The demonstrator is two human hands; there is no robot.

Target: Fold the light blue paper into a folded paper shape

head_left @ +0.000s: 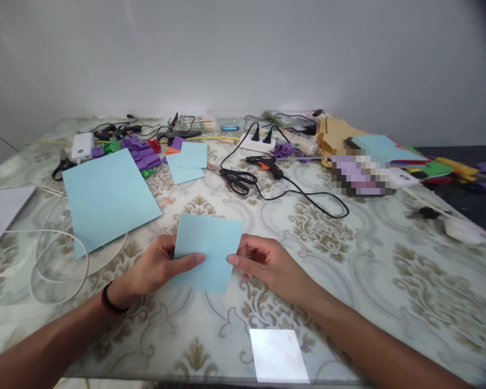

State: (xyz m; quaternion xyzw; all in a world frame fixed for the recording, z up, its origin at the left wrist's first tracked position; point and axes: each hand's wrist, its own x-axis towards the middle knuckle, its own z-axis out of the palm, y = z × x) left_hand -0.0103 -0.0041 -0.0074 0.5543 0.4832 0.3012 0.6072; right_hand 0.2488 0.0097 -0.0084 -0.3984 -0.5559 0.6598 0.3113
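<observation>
A light blue paper square [208, 237] is held up between my two hands, above the patterned table. My left hand [157, 265] grips its left side, thumb on the front face and fingers behind. On the right edge, my right hand [263, 265] pinches the paper between thumb and fingers. A faint crease or edge runs across the paper at thumb height. Below my right hand lies a white square [279, 355] near the table's front edge. To the left rests a larger light blue sheet [109, 197].
Smaller blue squares [192, 155] lie behind my hands. A glue gun [267, 165] with a looped cord, black-handled scissors [238, 181] and a white power strip [258, 142] are farther back. Purple paper pieces [140, 153] lie at left, brown paper [340, 132] at right. A white cable [60, 300] loops at left.
</observation>
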